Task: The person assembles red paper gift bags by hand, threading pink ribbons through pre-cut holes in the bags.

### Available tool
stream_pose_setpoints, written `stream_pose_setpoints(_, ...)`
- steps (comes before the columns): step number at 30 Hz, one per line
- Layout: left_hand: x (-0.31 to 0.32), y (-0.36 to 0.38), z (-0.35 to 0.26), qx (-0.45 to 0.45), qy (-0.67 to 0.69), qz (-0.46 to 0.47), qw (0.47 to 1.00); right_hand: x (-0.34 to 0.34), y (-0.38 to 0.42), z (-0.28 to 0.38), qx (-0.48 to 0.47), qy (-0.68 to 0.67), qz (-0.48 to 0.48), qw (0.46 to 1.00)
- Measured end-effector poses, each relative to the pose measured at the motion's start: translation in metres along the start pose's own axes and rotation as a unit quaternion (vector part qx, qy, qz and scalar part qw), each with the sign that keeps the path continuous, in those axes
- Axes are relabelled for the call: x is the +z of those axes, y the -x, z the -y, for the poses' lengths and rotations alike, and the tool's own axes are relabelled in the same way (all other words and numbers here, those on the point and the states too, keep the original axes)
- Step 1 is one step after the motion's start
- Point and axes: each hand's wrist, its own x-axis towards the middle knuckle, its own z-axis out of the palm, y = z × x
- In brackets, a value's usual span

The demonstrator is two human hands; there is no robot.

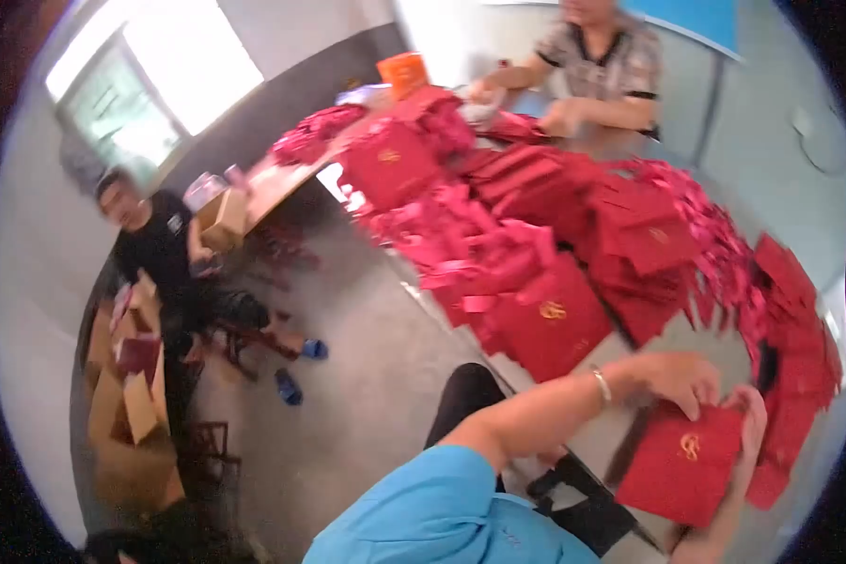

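A red gift bag [681, 465] with a gold emblem lies at the table's near right, in front of me. My left hand [683, 381], below a bracelet on the wrist, has its fingers closed at the bag's top edge. My right hand [751, 414] comes up along the bag's right side, its fingers bent round the top right corner. Motion smears the fingertips a little. More red bags [790, 414] are stacked just right of my hands, and another emblem-marked bag [550, 315] tops a pile to the left.
Piles of red bags with pink ribbon handles [517, 254] cover the long table. Across it a person in a patterned shirt [606, 70] handles bags. At left, a person in black [155, 235] sits near cardboard boxes [136, 470]. Blue slippers [289, 386] show on the floor.
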Motion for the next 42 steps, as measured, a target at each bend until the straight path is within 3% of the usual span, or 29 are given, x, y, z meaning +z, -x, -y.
stream_pose_setpoints(3, 0.000, -0.002, 0.001, -0.040, 0.000, -0.007, 0.999, -0.016, 0.005, -0.036, -0.017, -0.018, 0.008, 1.000)
stream_pose_setpoints(6, -0.001, -0.003, 0.003, -0.013, 0.033, -0.037, 0.999, 0.003, 0.000, -0.029, 0.013, -0.049, -0.039, 0.998)
stream_pose_setpoints(8, 0.000, -0.004, 0.006, -0.030, 0.249, -0.016, 0.968, 0.020, 0.001, -0.017, 0.046, -0.087, -0.081, 0.992)
stream_pose_setpoints(11, 0.001, -0.004, 0.005, 0.002, 0.342, -0.038, 0.939, 0.029, 0.009, -0.006, 0.083, -0.134, -0.129, 0.979)
stream_pose_setpoints(12, 0.002, -0.007, 0.005, 0.028, 0.398, -0.006, 0.917, 0.030, 0.011, -0.003, 0.092, -0.142, -0.141, 0.975)
stream_pose_setpoints(15, 0.008, -0.007, 0.003, 0.051, 0.413, -0.032, 0.909, 0.032, 0.016, 0.003, 0.109, -0.161, -0.159, 0.968)
stream_pose_setpoints(18, 0.012, -0.004, -0.002, -0.010, 0.349, -0.100, 0.932, 0.032, 0.018, 0.004, 0.118, -0.171, -0.170, 0.963)
stream_pose_setpoints(22, 0.013, -0.008, 0.001, -0.026, 0.320, -0.126, 0.939, 0.030, 0.023, 0.006, 0.123, -0.179, -0.181, 0.959)
stream_pose_setpoints(24, 0.015, -0.011, 0.004, 0.024, 0.393, -0.158, 0.906, 0.032, 0.024, 0.007, 0.123, -0.183, -0.186, 0.958)
stream_pose_setpoints(30, 0.004, -0.010, 0.002, 0.070, 0.340, -0.201, 0.916, 0.036, 0.020, 0.008, 0.127, -0.202, -0.185, 0.953)
stream_pose_setpoints(34, -0.001, -0.006, -0.004, 0.059, 0.273, -0.206, 0.938, 0.037, 0.017, 0.008, 0.127, -0.205, -0.175, 0.955)
stream_pose_setpoints(36, -0.004, -0.007, -0.001, 0.049, 0.183, -0.155, 0.970, 0.039, 0.016, 0.008, 0.132, -0.213, -0.173, 0.953)
stream_pose_setpoints(40, 0.003, -0.014, 0.016, 0.055, 0.118, -0.188, 0.974, 0.042, 0.013, 0.009, 0.141, -0.229, -0.164, 0.949)
stream_pose_setpoints(42, -0.003, -0.012, 0.016, 0.025, 0.044, -0.118, 0.992, 0.044, 0.010, 0.008, 0.157, -0.224, -0.150, 0.950)
